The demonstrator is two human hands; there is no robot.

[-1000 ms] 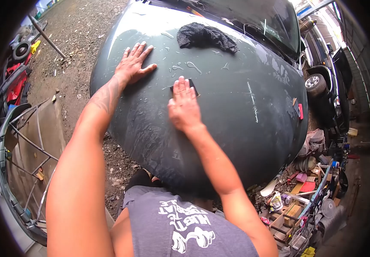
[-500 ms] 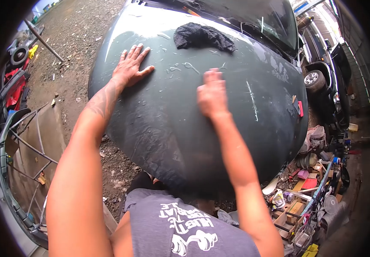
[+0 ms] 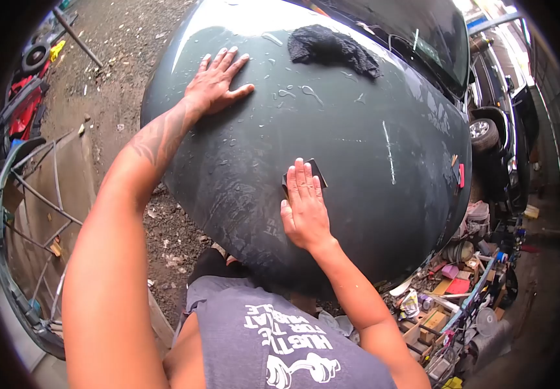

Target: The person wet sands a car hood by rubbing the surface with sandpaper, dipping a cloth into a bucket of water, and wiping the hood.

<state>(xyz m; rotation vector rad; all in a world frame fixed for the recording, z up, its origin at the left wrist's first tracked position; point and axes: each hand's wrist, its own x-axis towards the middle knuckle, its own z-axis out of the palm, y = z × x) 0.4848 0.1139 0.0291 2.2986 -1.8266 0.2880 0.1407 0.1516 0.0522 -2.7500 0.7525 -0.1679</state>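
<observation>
A dark green car hood, wet in patches, fills the middle of the view. My left hand lies on its left part with the fingers spread, holding nothing. Under the fingers of my right hand is a small black sheet, pressed flat against the hood, with its corners showing past the fingers. A crumpled black cloth lies near the windshield. Right of my right hand a whitish streak runs down the paint.
Small red and dark pieces lie at the hood's right edge. A cluttered rack stands at lower right, below a parked vehicle. At left are a metal-framed panel, a tire and gravel ground.
My right hand has moved across the hood and then down toward me with the black sheet. My left hand stays spread on the hood, while the whole view has shifted slightly.
</observation>
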